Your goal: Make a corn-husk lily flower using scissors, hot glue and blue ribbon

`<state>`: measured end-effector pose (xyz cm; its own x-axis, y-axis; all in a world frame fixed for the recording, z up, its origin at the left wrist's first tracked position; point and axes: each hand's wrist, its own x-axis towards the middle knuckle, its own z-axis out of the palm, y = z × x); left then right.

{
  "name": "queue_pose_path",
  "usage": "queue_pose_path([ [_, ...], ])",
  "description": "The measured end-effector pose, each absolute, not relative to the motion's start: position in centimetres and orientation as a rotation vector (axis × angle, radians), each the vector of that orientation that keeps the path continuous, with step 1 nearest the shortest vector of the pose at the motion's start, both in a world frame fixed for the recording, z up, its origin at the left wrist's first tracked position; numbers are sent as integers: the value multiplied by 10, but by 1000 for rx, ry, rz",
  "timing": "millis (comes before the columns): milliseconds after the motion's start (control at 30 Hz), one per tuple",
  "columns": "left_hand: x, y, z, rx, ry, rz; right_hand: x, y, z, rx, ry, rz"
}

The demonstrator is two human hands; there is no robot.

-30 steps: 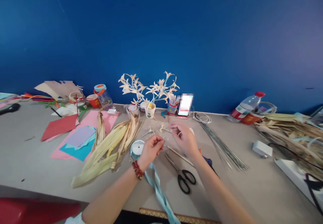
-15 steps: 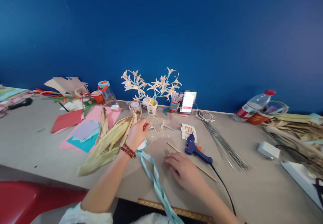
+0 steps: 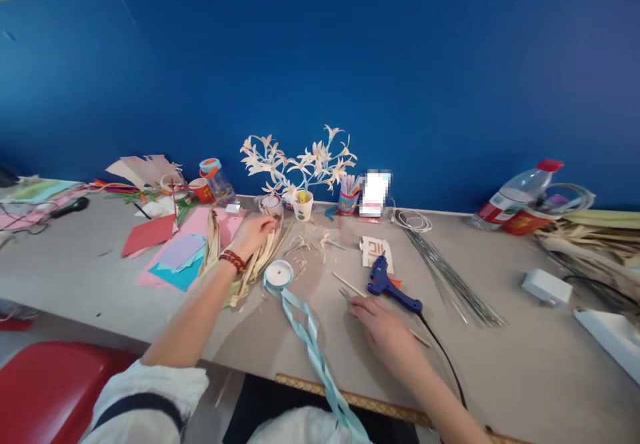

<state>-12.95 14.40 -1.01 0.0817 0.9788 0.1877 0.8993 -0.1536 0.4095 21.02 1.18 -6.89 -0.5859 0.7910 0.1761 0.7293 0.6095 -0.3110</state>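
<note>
My left hand (image 3: 254,236) lies over a bundle of pale dried corn husks (image 3: 245,289), its fingers curled together at their upper end. My forearm hides part of the bundle. My right hand (image 3: 381,324) rests low on the table, closed over a metal tool with pointed tips (image 3: 345,294); its handle is hidden under the palm. A thin wooden stick (image 3: 349,283) passes beneath that hand. Between my hands lies a spool of light blue ribbon (image 3: 279,274), its loose ribbon (image 3: 311,344) trailing over the table edge towards me. A blue glue gun (image 3: 393,289) lies just beyond my right hand.
Husk flowers in cups (image 3: 303,205), a pen holder (image 3: 348,201) and a phone (image 3: 374,194) stand along the blue wall. Metal wires (image 3: 455,277), a plastic bottle (image 3: 517,194) and a white adapter (image 3: 547,287) are to the right. Coloured paper (image 3: 183,257) lies left.
My left hand has moved left, away from the ribbon spool and onto the husks, uncovering the spool. My right hand has slid slightly right with the metal tool. The view has shifted a little.
</note>
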Motion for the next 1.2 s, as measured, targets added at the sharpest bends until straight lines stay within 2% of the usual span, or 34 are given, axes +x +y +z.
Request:
queue_pose_path([
  [133,-149,104,-5,2174,1945,500,206,17,-74,-1206,-2504,233],
  [267,-141,79,-21,2188,2060,376,201,18,-72,-1185,-2443,229],
  [433,-130,86,-38,2125,2169,331,201,17,-69,-1174,-2437,247],
  [600,-148,93,-30,2074,2121,373,203,16,-66,-1192,-2434,277],
  [667,-160,91,-26,2020,2051,471,203,17,-66,-1188,-2431,283],
  [833,-179,81,-26,1563,1734,1053,203,19,-68,-1165,-2420,275],
  [967,-177,71,-26,1239,1529,1325,203,18,-67,-1177,-2429,268],
  [1100,-158,48,-20,1084,1360,1744,200,9,-57,-1156,-2396,283],
  [1200,-130,22,-18,1166,1260,1802,188,0,-39,-1093,-2321,429],
])
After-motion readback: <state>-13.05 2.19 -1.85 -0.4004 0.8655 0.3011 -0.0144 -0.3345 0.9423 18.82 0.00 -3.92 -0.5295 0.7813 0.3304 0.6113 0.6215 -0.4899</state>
